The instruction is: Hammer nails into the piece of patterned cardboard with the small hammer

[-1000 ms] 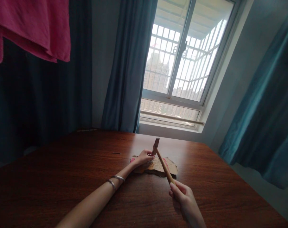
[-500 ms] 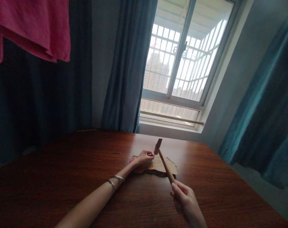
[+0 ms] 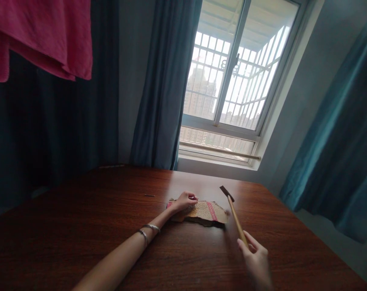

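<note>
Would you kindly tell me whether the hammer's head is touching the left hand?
Apart. The head-worn camera's view shows a plain stretch of brown tabletop between the left hand and the hammer's head.

I held the wooden-handled, dark-headed hammer (image 3: 237, 218) aslant, right of the pink-banded, ragged-edged cardboard (image 3: 203, 210), which lay on the table (image 3: 95, 210).

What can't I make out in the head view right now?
All in the head view:
Left hand: anything pinched is too small to identify.
Patterned board: partly covered by that hand.
Hammer handle: end hidden inside blurred right hand.
Pink cloth: top cut off by upper edge.
</note>
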